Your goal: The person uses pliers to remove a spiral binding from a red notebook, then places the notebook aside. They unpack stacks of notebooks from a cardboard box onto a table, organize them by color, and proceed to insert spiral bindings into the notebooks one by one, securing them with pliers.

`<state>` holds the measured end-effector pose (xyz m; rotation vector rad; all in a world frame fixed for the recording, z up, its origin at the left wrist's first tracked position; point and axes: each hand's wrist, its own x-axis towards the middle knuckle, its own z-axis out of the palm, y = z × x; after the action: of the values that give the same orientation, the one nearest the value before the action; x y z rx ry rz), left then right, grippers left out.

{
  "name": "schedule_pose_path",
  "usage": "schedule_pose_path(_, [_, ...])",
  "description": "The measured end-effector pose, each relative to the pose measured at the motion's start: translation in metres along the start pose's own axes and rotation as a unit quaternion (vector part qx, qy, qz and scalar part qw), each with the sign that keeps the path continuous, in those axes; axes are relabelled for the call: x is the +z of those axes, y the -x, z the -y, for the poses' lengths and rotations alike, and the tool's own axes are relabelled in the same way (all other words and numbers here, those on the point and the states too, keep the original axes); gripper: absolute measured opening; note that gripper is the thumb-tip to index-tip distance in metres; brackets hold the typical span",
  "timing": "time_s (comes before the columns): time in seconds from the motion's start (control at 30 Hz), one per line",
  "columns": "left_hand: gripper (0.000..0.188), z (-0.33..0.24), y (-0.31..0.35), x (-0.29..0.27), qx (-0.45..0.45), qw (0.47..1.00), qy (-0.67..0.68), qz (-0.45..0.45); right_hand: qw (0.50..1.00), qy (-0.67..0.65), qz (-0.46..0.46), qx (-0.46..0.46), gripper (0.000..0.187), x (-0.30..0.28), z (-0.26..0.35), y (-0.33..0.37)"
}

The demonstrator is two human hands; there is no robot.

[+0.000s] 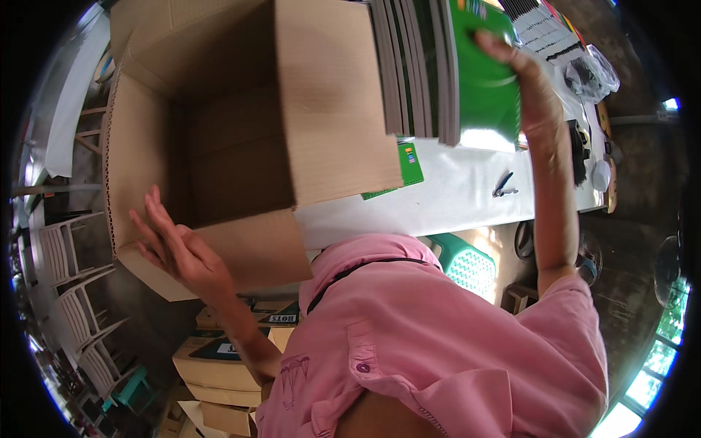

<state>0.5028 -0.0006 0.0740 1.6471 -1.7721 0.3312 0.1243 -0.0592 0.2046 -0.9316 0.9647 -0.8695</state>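
Note:
A large brown cardboard box stands with its flaps spread, and its inside shows bare cardboard. My left hand is at the box's near left flap, fingers stretched and apart, gripping nothing. To the right of the box, my right hand grips a stack of green-covered books held on edge, their grey page blocks facing the box. Its thumb lies across the outer green cover; the other fingers are hidden behind the stack. Another green book lies on the white table, partly covered by the box flap.
On the white table lie a small pair of pliers or nippers, piled booklets and clear plastic wrap. A green stool is under the table edge. Closed cartons stand lower left; white chairs line the left side.

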Motion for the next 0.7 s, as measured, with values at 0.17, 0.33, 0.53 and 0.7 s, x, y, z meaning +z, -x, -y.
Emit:
schedule_pose_path(0.17, [0.053,0.003,-0.001,0.001,0.011,1.0,-0.003,-0.02,0.988,0.007,-0.138,-0.066,0.049,-0.067,-0.111,0.002])
schedule_pose_path(0.33, [0.052,0.016,-0.007,0.001,-0.01,0.999,-0.028,-0.024,0.993,0.02,-0.113,0.015,0.048,-0.082,-0.188,-0.03])
schedule_pose_path(0.53, [0.056,0.019,-0.001,-0.027,-0.155,0.979,0.038,-0.124,0.939,0.306,-0.155,0.026,0.06,-0.071,-0.179,-0.038])
schedule_pose_path(0.7, [0.075,-0.005,0.016,-0.05,-0.3,0.913,0.156,-0.23,0.825,0.511,-0.238,-0.019,0.059,-0.08,-0.175,-0.019])
